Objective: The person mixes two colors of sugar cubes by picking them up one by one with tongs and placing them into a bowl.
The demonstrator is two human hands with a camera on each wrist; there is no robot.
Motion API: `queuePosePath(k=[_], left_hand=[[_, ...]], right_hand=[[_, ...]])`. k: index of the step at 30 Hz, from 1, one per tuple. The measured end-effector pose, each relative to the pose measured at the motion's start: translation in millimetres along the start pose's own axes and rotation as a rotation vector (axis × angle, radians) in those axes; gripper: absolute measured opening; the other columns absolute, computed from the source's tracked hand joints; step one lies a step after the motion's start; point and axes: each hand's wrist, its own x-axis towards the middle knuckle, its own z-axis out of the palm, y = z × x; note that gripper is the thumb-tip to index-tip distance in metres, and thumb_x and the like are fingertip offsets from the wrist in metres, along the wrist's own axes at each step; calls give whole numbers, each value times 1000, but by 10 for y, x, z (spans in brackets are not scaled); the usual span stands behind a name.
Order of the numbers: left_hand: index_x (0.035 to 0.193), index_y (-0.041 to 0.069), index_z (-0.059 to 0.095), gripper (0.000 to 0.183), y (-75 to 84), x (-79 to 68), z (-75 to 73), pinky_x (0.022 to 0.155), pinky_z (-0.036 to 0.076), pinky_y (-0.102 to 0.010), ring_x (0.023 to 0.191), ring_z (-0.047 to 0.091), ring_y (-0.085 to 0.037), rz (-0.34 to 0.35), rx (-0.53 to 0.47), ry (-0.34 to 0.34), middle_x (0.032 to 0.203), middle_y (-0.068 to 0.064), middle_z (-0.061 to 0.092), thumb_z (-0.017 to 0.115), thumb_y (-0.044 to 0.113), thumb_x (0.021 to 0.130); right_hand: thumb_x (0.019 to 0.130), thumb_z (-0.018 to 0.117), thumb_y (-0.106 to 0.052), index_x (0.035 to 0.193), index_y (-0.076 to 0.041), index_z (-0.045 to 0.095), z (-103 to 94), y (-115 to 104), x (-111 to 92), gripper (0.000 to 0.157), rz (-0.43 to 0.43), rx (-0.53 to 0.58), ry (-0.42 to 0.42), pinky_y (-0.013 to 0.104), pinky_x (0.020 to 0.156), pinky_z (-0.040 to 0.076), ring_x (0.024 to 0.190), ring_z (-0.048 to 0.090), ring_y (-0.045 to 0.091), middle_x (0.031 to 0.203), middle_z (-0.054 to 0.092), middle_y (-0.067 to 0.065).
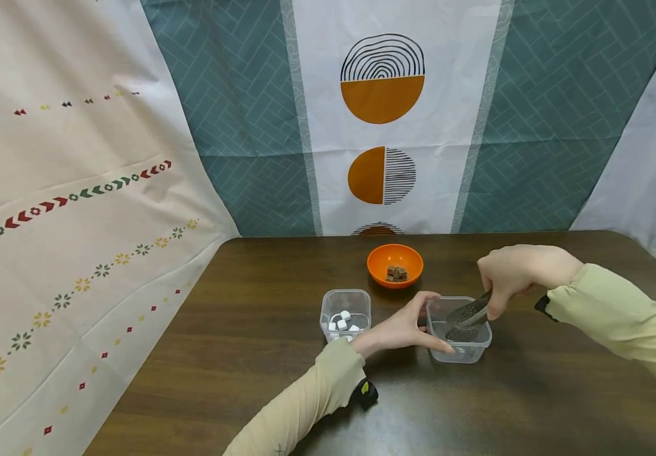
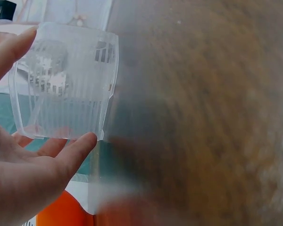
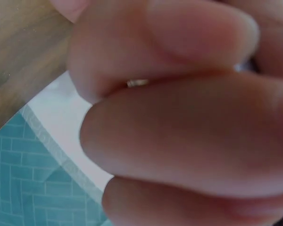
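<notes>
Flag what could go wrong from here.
1. The left hand grips the clear container; if that grip slips, the dark tongs in the right hand could shove or tip it.
2. In the head view, the left sleeve looks close to the other tub, so it might nudge it and shift the white cubes.

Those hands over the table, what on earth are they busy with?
A person is working with both hands at a clear plastic container on the wooden table. The left hand holds its side, while the right hand grips dark tongs whose ends reach down inside it. To the left sits a second clear container with white cubes in it, and farther back an orange bowl holds a few brown pieces.
</notes>
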Motion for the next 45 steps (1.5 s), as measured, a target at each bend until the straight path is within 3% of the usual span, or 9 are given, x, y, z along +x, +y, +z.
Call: queuePosePath(k=[5,12,21,28,32,37,40,45], left_hand=[[133,18,27,74,-11,1,-2,85,39,-22,116,37,-15,6,-16,-4,128,2,35,74,12,76],[133,19,26,75,-19,5,-5,85,39,-22,115,37,-13,16,-17,-1,128,3,36,74,11,75],[133,18,26,75,-15,2,-7,85,39,-22,115,37,-15,21,-21,-9,129,2,35,74,10,76],[133,19,26,75,-13,5,-8,85,39,-23,116,37,-15,21,-28,-13,129,3,35,73,10,76],[133,19,26,74,-22,3,-13,86,39,-23,115,37,-14,20,-30,-13,129,3,36,72,11,76],[133,18,26,74,-33,-1,-16,86,39,-23,115,37,-13,16,-24,-9,129,2,36,73,12,76],[133,18,26,74,-36,3,-11,86,39,-22,114,37,-13,17,-21,-7,129,1,36,73,12,76],[133,18,27,76,-30,11,-1,85,39,-22,113,38,-12,22,-16,0,128,2,36,75,12,75]], right_hand=[[62,76,-25,45,-18,52,41,-63,31,30,38,-66,10,20,34,21,33,24,4,38,27,-12],[54,70,-11,42,-21,35,97,-165,58,38,67,-148,33,21,38,15,36,18,4,40,21,-12],[52,69,-8,44,-18,48,158,-322,110,24,53,-340,93,21,38,25,38,31,6,37,30,-13],[55,77,-13,46,-18,54,150,-392,132,25,76,-426,62,22,42,36,41,42,6,38,42,-12],[57,76,-11,45,-18,56,156,-372,124,24,82,-385,25,22,42,36,42,43,6,39,46,-12],[56,71,-6,43,-17,55,180,-294,95,24,63,-302,36,21,38,28,37,33,6,38,41,-12],[53,65,-2,42,-18,49,193,-218,71,25,44,-204,60,21,36,23,34,25,5,37,32,-12],[63,72,-13,43,-20,51,163,-34,31,30,-25,-34,69,20,34,22,31,25,3,36,30,-11]])
